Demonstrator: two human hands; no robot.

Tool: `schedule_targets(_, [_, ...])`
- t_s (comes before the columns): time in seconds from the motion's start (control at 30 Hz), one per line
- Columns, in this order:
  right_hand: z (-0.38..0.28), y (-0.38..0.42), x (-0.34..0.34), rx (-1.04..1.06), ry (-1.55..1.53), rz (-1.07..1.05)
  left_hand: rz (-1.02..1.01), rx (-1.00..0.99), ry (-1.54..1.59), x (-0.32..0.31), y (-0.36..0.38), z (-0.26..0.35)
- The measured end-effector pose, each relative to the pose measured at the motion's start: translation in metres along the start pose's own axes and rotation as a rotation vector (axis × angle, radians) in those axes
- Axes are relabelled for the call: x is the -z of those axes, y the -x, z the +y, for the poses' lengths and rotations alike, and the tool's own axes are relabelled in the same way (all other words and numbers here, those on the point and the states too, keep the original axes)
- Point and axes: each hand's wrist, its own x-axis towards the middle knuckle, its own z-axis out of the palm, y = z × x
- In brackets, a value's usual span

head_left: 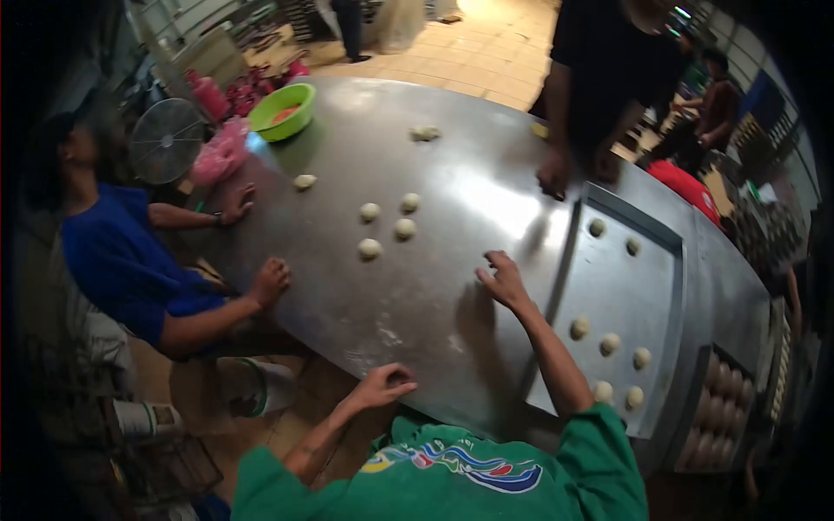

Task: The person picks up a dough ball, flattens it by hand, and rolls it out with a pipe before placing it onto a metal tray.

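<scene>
My right hand [502,280] is above the steel table [443,321], its fingers apart and nothing in them. To its left lies a loose group of pale dough balls, the closest being one dough ball [405,228]. My left hand [384,386] hovers at the table's near edge, fingers loosely curled with a gap to the thumb, and no object shows in it. On the right a metal tray [569,286] carries several more dough balls, spaced apart; my right forearm passes over its near left side.
A person in blue rests a hand [237,204] on the left edge. Across the table a person in dark clothes has a hand [553,176] beside the tray. A green bowl [282,128] stands at far left. An egg carton [714,412] sits at right.
</scene>
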Motion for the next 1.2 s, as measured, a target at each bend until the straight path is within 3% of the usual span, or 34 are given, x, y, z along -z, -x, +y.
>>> schedule_targets(0.03, [-0.002, -0.04, -0.038, 0.043, 0.095, -0.074, 0.059, 0.066, 0.0, 0.023, 0.024, -0.017])
schedule_targets(0.1, [-0.017, -0.102, -0.108, 0.075, 0.245, -0.141, 0.302, 0.378, -0.017, 0.055, 0.06, -0.022])
schedule_targets(0.13, [-0.029, -0.123, -0.136, 0.065, 0.307, -0.138, 0.319, 0.392, -0.018, 0.064, 0.061, -0.027])
schedule_targets(0.2, [-0.038, -0.155, -0.178, 0.079, 0.338, -0.108, 0.574, 0.301, -0.122, 0.081, 0.033, -0.039])
schedule_targets(0.27, [-0.052, -0.159, -0.192, 0.058, 0.386, -0.059, 0.696, 0.187, -0.144, 0.096, -0.016, -0.054])
schedule_targets(0.4, [-0.091, -0.099, -0.112, 0.069, 0.01, -0.163, 0.781, 0.222, -0.367, 0.13, -0.135, -0.074])
schedule_targets(0.47, [-0.104, -0.042, -0.022, 0.028, -0.171, -0.324, 0.887, 0.227, -0.565, 0.139, -0.18, -0.045])
schedule_targets(0.5, [-0.106, -0.011, 0.026, 0.036, -0.184, -0.281, 0.835, 0.234, -0.584, 0.147, -0.205, -0.046])
schedule_targets(0.53, [-0.109, 0.021, 0.077, 0.049, -0.209, -0.193, 0.785, 0.24, -0.609, 0.149, -0.234, -0.045])
schedule_targets(0.6, [-0.121, 0.076, 0.176, -0.039, -0.048, -0.013, 0.542, 0.214, -0.232, 0.14, -0.279, 0.009])
schedule_targets(0.67, [-0.139, 0.118, 0.243, -0.033, -0.013, 0.377, 0.441, -0.12, -0.069, 0.069, -0.318, 0.073])
schedule_targets(0.73, [-0.146, 0.144, 0.285, 0.047, -0.229, 0.751, 0.216, -0.43, 0.125, -0.022, -0.342, 0.149])
schedule_targets(0.77, [-0.139, 0.149, 0.299, 0.174, -0.283, 0.911, 0.161, -0.557, 0.074, -0.068, -0.347, 0.184])
schedule_targets(0.8, [-0.12, 0.147, 0.307, 0.178, -0.275, 0.909, 0.138, -0.645, -0.03, -0.108, -0.361, 0.206])
schedule_targets(0.87, [-0.055, 0.129, 0.301, 0.346, -0.105, 1.334, 0.131, -0.735, -0.185, -0.165, -0.382, 0.231])
schedule_targets(0.93, [0.014, 0.132, 0.282, -0.107, 0.401, 1.046, -0.01, -0.512, -0.457, -0.21, -0.416, 0.206])
schedule_targets(1.0, [0.129, 0.17, 0.225, -0.363, 0.802, 0.5, 0.003, -0.325, -0.807, -0.219, -0.396, 0.182])
schedule_targets(1.07, [0.143, 0.181, 0.191, -0.336, 0.703, 0.508, 0.224, -0.473, -0.653, -0.198, -0.371, 0.182])
schedule_targets(1.1, [0.135, 0.164, 0.183, -0.291, 0.68, 0.474, 0.233, -0.613, -0.414, -0.173, -0.347, 0.182])
schedule_targets(1.13, [0.112, 0.146, 0.173, -0.321, 0.51, 0.588, 0.247, -0.744, -0.183, -0.146, -0.319, 0.177])
schedule_targets(1.17, [0.084, 0.128, 0.159, -0.365, 0.325, 0.69, 0.293, -0.704, -0.167, -0.121, -0.29, 0.161])
schedule_targets(1.2, [0.057, 0.095, 0.149, -0.215, 0.269, 0.672, 0.338, -0.67, -0.153, -0.096, -0.262, 0.141])
